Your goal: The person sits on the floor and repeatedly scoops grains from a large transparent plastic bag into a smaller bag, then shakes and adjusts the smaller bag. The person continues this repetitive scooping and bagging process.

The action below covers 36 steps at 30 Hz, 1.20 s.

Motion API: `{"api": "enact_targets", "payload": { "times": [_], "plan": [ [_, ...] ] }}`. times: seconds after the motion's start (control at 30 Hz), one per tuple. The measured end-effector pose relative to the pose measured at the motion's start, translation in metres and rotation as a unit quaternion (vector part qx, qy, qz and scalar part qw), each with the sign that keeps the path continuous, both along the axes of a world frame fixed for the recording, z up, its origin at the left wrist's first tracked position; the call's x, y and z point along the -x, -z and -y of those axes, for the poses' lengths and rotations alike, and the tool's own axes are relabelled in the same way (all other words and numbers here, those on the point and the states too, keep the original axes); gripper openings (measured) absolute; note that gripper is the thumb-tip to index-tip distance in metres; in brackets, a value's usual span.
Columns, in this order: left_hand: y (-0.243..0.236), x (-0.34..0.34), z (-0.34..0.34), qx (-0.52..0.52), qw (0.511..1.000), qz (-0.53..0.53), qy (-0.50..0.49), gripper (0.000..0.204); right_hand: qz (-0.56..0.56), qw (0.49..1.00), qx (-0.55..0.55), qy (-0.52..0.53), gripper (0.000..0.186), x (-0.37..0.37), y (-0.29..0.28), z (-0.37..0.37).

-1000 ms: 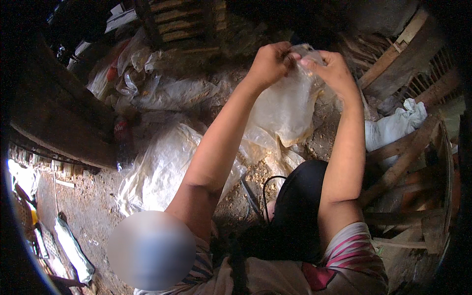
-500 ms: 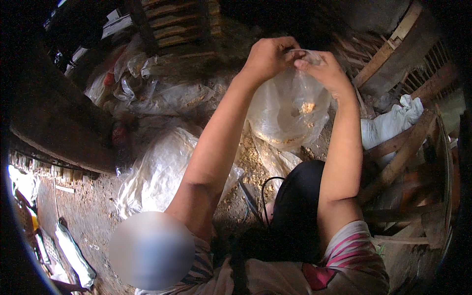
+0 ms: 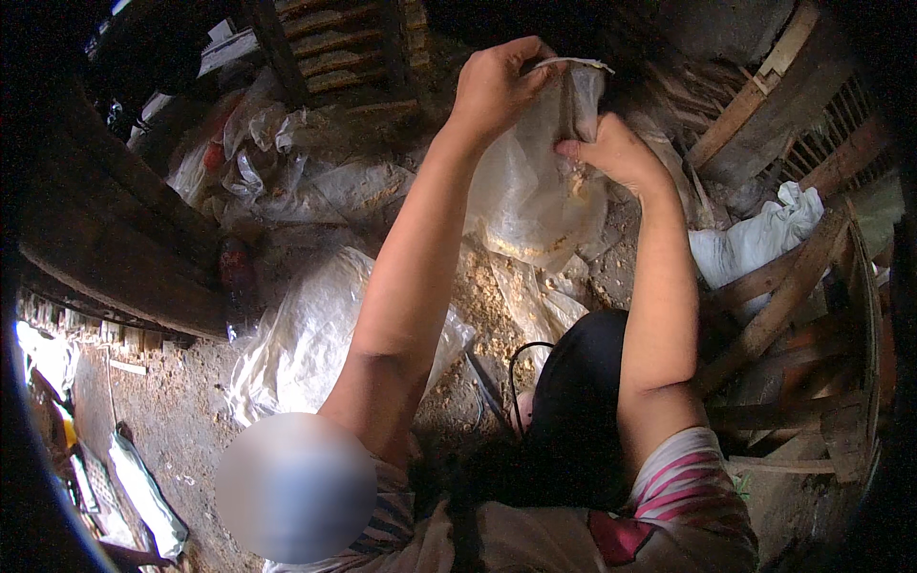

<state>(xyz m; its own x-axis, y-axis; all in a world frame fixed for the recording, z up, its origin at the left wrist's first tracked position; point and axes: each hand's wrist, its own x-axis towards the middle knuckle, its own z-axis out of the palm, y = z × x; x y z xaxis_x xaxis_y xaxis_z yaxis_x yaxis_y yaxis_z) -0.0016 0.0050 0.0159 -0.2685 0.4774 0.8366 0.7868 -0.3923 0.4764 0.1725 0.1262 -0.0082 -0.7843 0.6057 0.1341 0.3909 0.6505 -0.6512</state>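
Observation:
A clear plastic bag (image 3: pixel 516 196) hangs upright in front of me, with yellowish crumbs gathered along its bottom and a small clump on its right side. My left hand (image 3: pixel 501 84) pinches its top rim at the left. Lower on the right side, my right hand (image 3: pixel 619 153) is closed on the bag's plastic, thumb pointing left; its fingers are partly hidden. The rim stretches to the right beyond my left hand, above the right one.
Crumpled clear plastic sheeting (image 3: pixel 310 329) lies on the dirt floor at left, near a dark bottle (image 3: pixel 237 277). Yellowish crumbs (image 3: pixel 482 296) are strewn below the bag. A white sack (image 3: pixel 755 234) and wooden beams (image 3: pixel 783 306) stand at right. More plastic (image 3: pixel 258 158) lies far left.
My left hand has risen and shifted left with the bag's rim. The right hand has slid lower along the bag, so the hands are farther apart. The bag now looks narrower and stretched upward.

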Motion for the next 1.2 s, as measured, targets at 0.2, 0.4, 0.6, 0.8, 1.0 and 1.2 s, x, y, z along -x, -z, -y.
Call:
{"api": "enact_targets", "payload": {
  "times": [0.2, 0.4, 0.6, 0.8, 1.0, 1.2],
  "plan": [
    [0.002, 0.012, 0.010, 0.004, 0.998, 0.043, -0.038, 0.020, 0.272, 0.958, -0.088, -0.006, 0.048, -0.040, 0.004, -0.020],
    [0.004, 0.011, 0.002, -0.016, 0.999, 0.027, -0.006, 0.019, 0.014, 0.994, 0.093, -0.060, 0.050, -0.013, -0.016, 0.004],
    [-0.003, 0.012, 0.011, -0.057, 0.996, 0.042, -0.057, 0.020, 0.155, 0.983, -0.098, 0.000, 0.063, -0.049, 0.039, -0.049],
    [-0.001, 0.019, 0.016, -0.055, 0.995, 0.054, -0.062, 0.018, 0.013, 1.000, -0.006, 0.025, 0.064, -0.018, 0.010, -0.002],
    [-0.005, 0.017, 0.017, -0.041, 0.992, 0.059, -0.104, 0.024, 0.097, 0.994, -0.048, 0.034, 0.056, -0.035, 0.045, -0.046],
    [0.019, 0.066, 0.017, -0.124, 0.940, 0.026, -0.317, 0.033, -0.058, 0.996, 0.061, 0.000, 0.031, -0.042, 0.014, -0.041]
  ]
}}
